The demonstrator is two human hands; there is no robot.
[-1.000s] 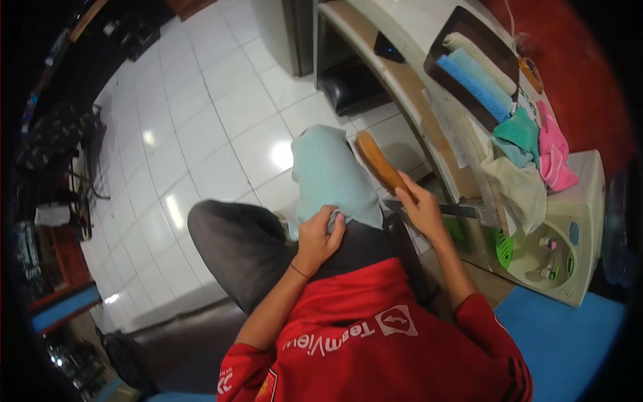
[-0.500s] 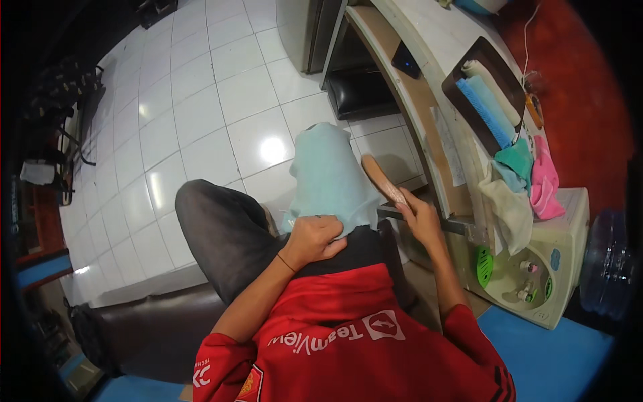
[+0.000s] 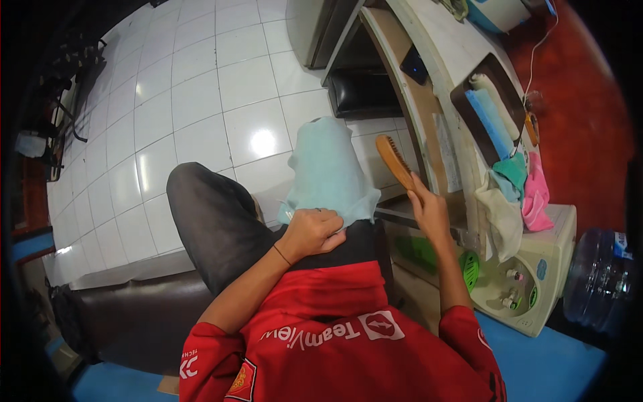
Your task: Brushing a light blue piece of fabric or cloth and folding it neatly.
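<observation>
Turned since earlier to show bristles, one brush [image 3: 394, 165] sits in the closed right hand [image 3: 429, 209], beside one pale-blue cloth [image 3: 329, 171] over the lap [image 3: 355, 251]; one left hand [image 3: 313, 232], curled, seemingly pinches the cloth's edge.

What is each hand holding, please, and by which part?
The right hand holds a wooden brush by its handle end; the left hand grips the pale blue cloth by its near edge.

White counter [image 3: 458, 50] — dark tray [image 3: 462, 100], bunched cloths [image 3: 513, 169]
</observation>
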